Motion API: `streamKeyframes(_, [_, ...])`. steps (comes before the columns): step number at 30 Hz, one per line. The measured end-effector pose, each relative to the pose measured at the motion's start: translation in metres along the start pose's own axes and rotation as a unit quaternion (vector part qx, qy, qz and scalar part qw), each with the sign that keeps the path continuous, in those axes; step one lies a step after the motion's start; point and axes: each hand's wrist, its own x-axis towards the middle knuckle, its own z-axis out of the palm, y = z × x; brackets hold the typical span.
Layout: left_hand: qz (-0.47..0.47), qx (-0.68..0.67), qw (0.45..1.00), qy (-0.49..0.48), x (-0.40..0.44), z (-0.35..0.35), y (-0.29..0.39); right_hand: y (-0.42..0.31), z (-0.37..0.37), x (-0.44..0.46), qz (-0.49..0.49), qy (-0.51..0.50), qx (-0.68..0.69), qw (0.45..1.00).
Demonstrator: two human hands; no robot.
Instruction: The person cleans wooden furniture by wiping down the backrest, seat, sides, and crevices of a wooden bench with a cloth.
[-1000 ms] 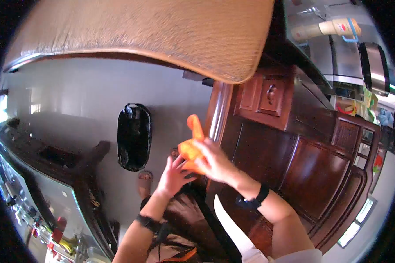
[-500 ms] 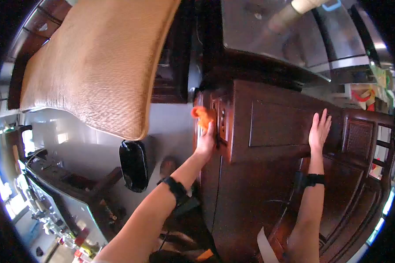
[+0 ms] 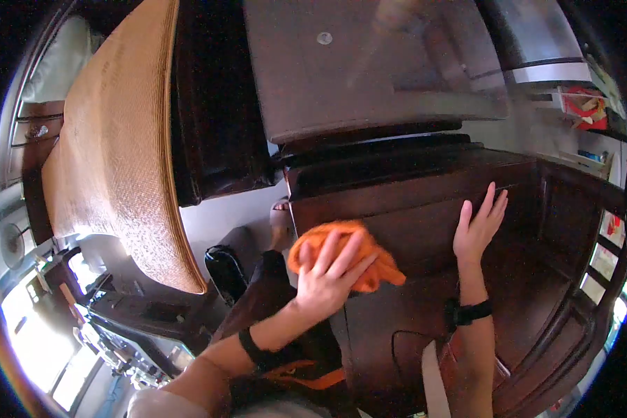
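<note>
Spread across an orange cloth [image 3: 380,268], my left hand [image 3: 324,282] holds it against the near left part of a dark wooden bench [image 3: 425,306]. The cloth is bunched, with one corner sticking out to the right of the fingers. My right hand [image 3: 477,230] rests on the bench's dark wood further right, its fingers apart and nothing in it. Both wrists wear black bands.
A woven tan mat [image 3: 118,153] covers a seat on the left. A glass-topped table [image 3: 376,76] stands beyond the bench. A black bin [image 3: 226,272] is on the floor beside my leg. A dark cable [image 3: 397,341] lies near the right forearm.
The orange cloth passed from my right hand to my left, then moved onto the bench. My right hand went out to the bench's wood. The view has turned to the right.
</note>
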Motion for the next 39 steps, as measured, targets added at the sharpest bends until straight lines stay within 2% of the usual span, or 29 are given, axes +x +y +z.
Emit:
streamKeyframes(2, [0.033,-0.033,0.998,-0.035,0.061,-0.008,-0.001,-0.002,0.000,0.006,0.002,-0.006,0.015,1.000])
streamKeyframes(5, [0.082,-0.034,0.996,0.004,0.134,-0.003,-0.003,-0.004,-0.004,0.004,0.012,-0.014,0.018,1.000])
streamKeyframes(7, [0.041,-0.128,0.990,-0.045,0.157,0.000,-0.008,-0.002,-0.004,0.004,0.009,0.000,0.031,0.999])
streamKeyframes(8, [0.029,-0.111,0.993,-0.036,0.156,-0.007,-0.020,-0.002,-0.006,0.003,0.012,-0.004,0.032,0.999])
streamKeyframes(10, [-0.041,-0.117,0.985,-0.119,0.135,-0.017,-0.056,-0.004,-0.005,0.006,0.013,0.001,0.036,0.999])
streamKeyframes(11, [-0.050,-0.136,0.985,-0.090,0.119,-0.020,-0.077,-0.004,-0.006,0.006,0.018,-0.002,0.032,0.999])
streamKeyframes(12, [-0.089,-0.176,0.973,-0.120,0.110,-0.029,-0.096,-0.004,-0.006,0.007,0.026,0.002,0.037,0.999])
streamKeyframes(13, [-0.182,-0.202,0.937,-0.218,0.105,-0.034,-0.113,-0.004,-0.006,0.007,0.028,0.001,0.035,0.999])
streamKeyframes(14, [-0.235,-0.185,0.916,-0.267,0.097,-0.020,-0.133,-0.004,-0.008,0.006,0.028,-0.001,0.033,0.999])
streamKeyframes(15, [-0.317,-0.304,0.850,-0.290,0.101,-0.013,-0.140,-0.003,-0.008,0.008,0.029,0.001,0.036,0.999])
streamKeyframes(16, [-0.392,-0.416,0.762,-0.304,0.105,-0.006,-0.146,-0.004,-0.007,0.009,0.028,0.005,0.037,0.999])
streamKeyframes(17, [-0.393,-0.412,0.763,-0.306,0.104,0.016,-0.161,-0.003,-0.009,0.007,0.029,0.006,0.038,0.999])
streamKeyframes(18, [-0.407,-0.434,0.729,-0.338,0.105,0.046,-0.183,-0.003,-0.009,0.004,0.036,0.007,0.040,0.999])
streamKeyframes(19, [-0.417,-0.455,0.695,-0.368,0.121,0.047,-0.183,-0.003,-0.008,0.005,0.034,0.011,0.040,0.999])
streamKeyframes(20, [-0.414,-0.453,0.698,-0.370,0.130,0.048,-0.181,-0.001,-0.008,0.006,0.030,0.012,0.039,0.999])
streamKeyframes(22, [-0.406,-0.305,0.691,-0.514,0.145,0.051,-0.173,0.001,-0.008,0.008,0.035,0.011,0.041,0.998])
streamKeyframes(24, [-0.378,-0.284,0.696,-0.540,0.153,0.064,-0.171,0.000,-0.010,0.004,0.038,-0.008,0.046,0.998])
streamKeyframes(26, [-0.350,-0.285,0.721,-0.526,0.161,0.079,-0.169,0.002,-0.010,0.009,0.038,0.003,0.063,0.997])
streamKeyframes(32, [-0.236,-0.259,0.838,-0.417,0.188,0.109,-0.146,0.005,-0.011,0.015,0.068,-0.051,0.080,0.993])
streamKeyframes(38, [-0.150,-0.304,0.858,-0.386,0.216,0.113,-0.126,0.000,0.002,0.014,0.082,-0.070,0.099,0.989])
streamKeyframes(39, [-0.138,-0.307,0.861,-0.381,0.217,0.130,-0.129,0.000,0.005,0.016,0.089,-0.069,0.098,0.989])
